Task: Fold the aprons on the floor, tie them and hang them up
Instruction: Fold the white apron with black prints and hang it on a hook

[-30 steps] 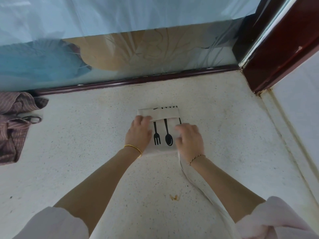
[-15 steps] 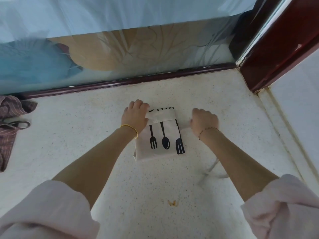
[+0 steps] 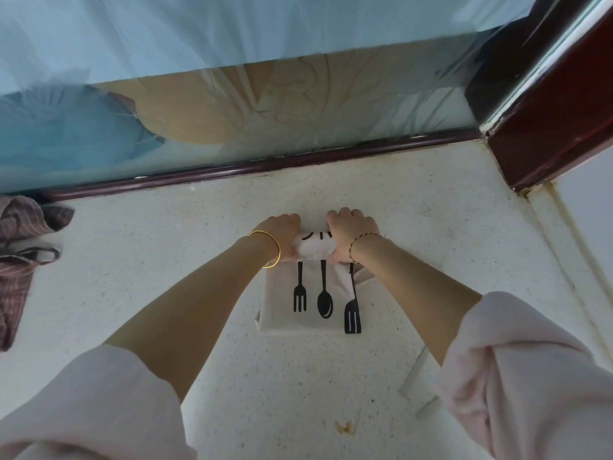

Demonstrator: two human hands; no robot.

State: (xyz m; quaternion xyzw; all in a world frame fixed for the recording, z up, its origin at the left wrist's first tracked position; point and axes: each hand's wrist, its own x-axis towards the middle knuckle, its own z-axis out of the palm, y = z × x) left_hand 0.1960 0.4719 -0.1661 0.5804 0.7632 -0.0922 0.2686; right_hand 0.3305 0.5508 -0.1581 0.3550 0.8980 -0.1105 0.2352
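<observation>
The white apron [image 3: 311, 303] lies on the floor [image 3: 166, 260] in a tight folded block, fork, spoon and spatula print facing up. Its far end is turned over into a fold that I grip from both sides, my left hand [image 3: 282, 232] and right hand [image 3: 351, 230] curled around it. I think the main risk is uneven pull: if one hand leads, the fold skews and the near layers fan open at the left corner, where an edge already peeks out. The strap [image 3: 414, 380] trails on the floor to the near right under my forearm, so my sleeve could drag it, or it could get trapped inside the fold and leave nothing to tie with. The striped apron [image 3: 20, 254] waits at the far left, well apart.
</observation>
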